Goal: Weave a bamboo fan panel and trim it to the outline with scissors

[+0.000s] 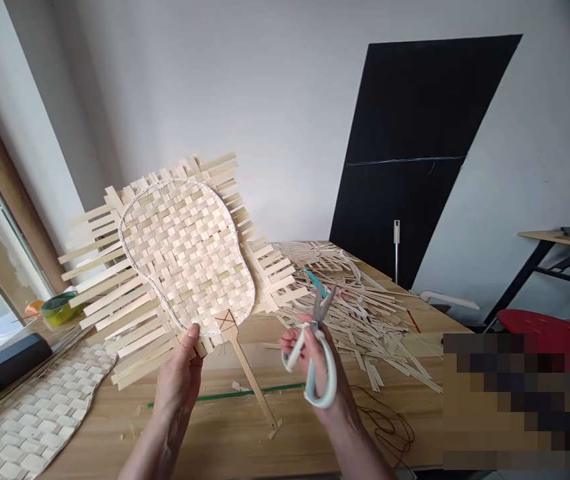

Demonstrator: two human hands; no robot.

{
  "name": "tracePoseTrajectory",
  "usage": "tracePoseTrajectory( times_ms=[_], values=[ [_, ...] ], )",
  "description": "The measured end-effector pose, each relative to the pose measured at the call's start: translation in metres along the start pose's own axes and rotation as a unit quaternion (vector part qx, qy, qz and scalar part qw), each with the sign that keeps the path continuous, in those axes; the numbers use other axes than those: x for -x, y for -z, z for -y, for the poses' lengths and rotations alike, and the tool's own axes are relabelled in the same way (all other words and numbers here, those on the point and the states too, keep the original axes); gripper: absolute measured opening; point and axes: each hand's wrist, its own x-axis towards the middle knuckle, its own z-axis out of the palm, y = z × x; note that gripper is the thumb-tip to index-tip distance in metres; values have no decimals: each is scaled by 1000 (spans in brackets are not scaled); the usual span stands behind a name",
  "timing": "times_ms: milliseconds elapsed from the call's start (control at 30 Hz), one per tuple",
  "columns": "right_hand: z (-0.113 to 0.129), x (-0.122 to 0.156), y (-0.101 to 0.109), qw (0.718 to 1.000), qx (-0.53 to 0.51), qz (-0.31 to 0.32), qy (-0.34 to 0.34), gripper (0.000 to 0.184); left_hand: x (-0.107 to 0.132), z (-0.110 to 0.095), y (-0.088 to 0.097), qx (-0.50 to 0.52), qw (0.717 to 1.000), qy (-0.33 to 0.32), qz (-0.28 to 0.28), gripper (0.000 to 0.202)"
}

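Observation:
My left hand (pixel 181 377) is closed on the lower edge of a woven bamboo fan (pixel 185 253), held up tilted above the wooden table (pixel 245 433). The fan has a stitched outline, loose strip ends sticking out all round, and a thin wooden handle (pixel 251 381) pointing down to the right. My right hand (pixel 321 373) grips pale-handled scissors (pixel 317 347), blades slightly apart and pointing up, just right of the fan's base.
A pile of cut bamboo strips (pixel 359 300) covers the table behind the scissors. A woven mat (pixel 35 413) lies at the left, a tape roll (pixel 57 308) beyond it. A black board (pixel 415 160) leans on the wall; a red stool (pixel 549 333) stands right.

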Motion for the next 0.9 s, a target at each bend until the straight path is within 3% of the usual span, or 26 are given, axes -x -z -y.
tracePoseTrajectory(
  times_ms=[100, 167, 333, 533, 700, 900],
  values=[
    [8, 12, 17, 995, 77, -58, 5, 53, -2, -1, 1, -2, 1000, -4, -7, 21],
    [22, 23, 14, 992, 109, -61, 31, 47, -2, 0, 2, -4, 1000, -6, -7, 22],
    [55, 42, -15, 989, 93, 32, 107, 33, -2, 1, 4, -9, 1000, -8, -1, 20],
    [37, 45, -32, 970, 162, 176, 37, 33, -2, 0, 1, -5, 999, -36, 4, 24],
    [26, 44, -37, 946, 274, 156, 76, 28, -4, 2, 4, 8, 997, -64, 51, 29],
    [23, 40, -38, 938, 295, 173, 61, 19, -3, 2, 6, 22, 998, -61, 21, 29]
  ],
)
